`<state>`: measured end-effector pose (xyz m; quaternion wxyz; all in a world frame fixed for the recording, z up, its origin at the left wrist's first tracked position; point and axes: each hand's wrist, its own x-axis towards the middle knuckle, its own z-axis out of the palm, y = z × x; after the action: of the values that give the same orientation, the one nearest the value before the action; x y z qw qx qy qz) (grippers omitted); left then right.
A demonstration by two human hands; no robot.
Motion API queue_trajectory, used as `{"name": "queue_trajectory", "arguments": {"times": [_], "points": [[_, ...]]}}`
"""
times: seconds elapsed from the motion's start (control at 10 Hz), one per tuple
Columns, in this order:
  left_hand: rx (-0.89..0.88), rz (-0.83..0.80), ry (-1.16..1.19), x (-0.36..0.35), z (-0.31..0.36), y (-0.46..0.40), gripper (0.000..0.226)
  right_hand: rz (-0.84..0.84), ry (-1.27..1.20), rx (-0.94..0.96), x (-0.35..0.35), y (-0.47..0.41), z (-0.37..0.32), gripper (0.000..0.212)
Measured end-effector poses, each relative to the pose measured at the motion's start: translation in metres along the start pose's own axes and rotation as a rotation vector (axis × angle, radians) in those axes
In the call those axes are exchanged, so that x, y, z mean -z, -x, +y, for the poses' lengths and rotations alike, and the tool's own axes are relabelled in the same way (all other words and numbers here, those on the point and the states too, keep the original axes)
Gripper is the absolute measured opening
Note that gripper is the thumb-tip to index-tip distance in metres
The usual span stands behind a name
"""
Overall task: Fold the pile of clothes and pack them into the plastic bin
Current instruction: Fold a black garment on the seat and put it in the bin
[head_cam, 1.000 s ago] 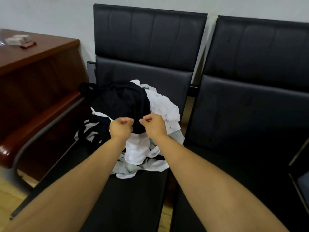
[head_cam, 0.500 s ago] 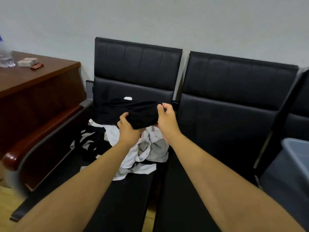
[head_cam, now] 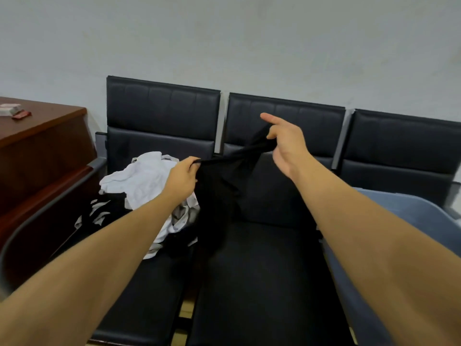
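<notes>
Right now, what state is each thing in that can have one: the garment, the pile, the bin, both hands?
black garment: lifted off the pile, stretched between both hands, unfolded, hanging over the middle seat.
pile of clothes: unfolded, heaped on the left seat.
plastic bin: at right, mostly out of view; contents cannot be told.
left hand: grips one end of the garment.
right hand: grips the other end, index finger extended.
</notes>
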<state>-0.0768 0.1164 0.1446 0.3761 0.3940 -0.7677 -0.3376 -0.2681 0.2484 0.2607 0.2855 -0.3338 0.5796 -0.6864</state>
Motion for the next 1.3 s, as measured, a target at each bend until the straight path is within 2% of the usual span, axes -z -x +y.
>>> {"name": "queue_trajectory", "arguments": {"times": [0.1, 0.3, 0.4, 0.5, 0.6, 0.7, 0.9, 1.1, 1.2, 1.3], "points": [[-0.055, 0.03, -0.011, -0.004, 0.035, 0.005, 0.023, 0.068, 0.047, 0.017, 0.031, 0.013, -0.01, 0.072], [-0.067, 0.075, -0.056, -0.011, 0.086, 0.009, 0.03, 0.295, 0.385, 0.151, 0.093, 0.032, -0.011, 0.067], [-0.11, 0.084, -0.043, -0.012, 0.109, 0.013, 0.035, 0.352, 0.54, 0.225, 0.117, 0.044, -0.011, 0.069], [-0.175, 0.082, 0.014, -0.015, 0.138, 0.023, 0.039, 0.282, 0.643, 0.159, 0.125, 0.053, -0.006, 0.108], [-0.238, 0.018, 0.098, -0.021, 0.169, 0.036, 0.039, 0.136, 0.625, 0.087, 0.115, 0.063, 0.007, 0.141], [-0.28, -0.034, 0.15, -0.025, 0.197, 0.046, 0.039, 0.039, 0.584, 0.034, 0.097, 0.068, 0.025, 0.156], [-0.284, -0.056, 0.199, -0.025, 0.219, 0.052, 0.035, 0.083, 0.525, 0.008, 0.066, 0.064, 0.065, 0.14], [-0.192, -0.02, 0.359, -0.021, 0.215, 0.047, 0.032, -0.045, 0.593, 0.01, 0.046, 0.076, 0.113, 0.126], [-0.165, 0.006, 0.412, -0.016, 0.213, 0.042, 0.028, -0.063, 0.621, -0.028, 0.044, 0.087, 0.153, 0.1], [-0.157, 0.057, 0.432, -0.009, 0.209, 0.036, 0.026, -0.08, 0.547, -0.122, 0.042, 0.105, 0.175, 0.077]]}}
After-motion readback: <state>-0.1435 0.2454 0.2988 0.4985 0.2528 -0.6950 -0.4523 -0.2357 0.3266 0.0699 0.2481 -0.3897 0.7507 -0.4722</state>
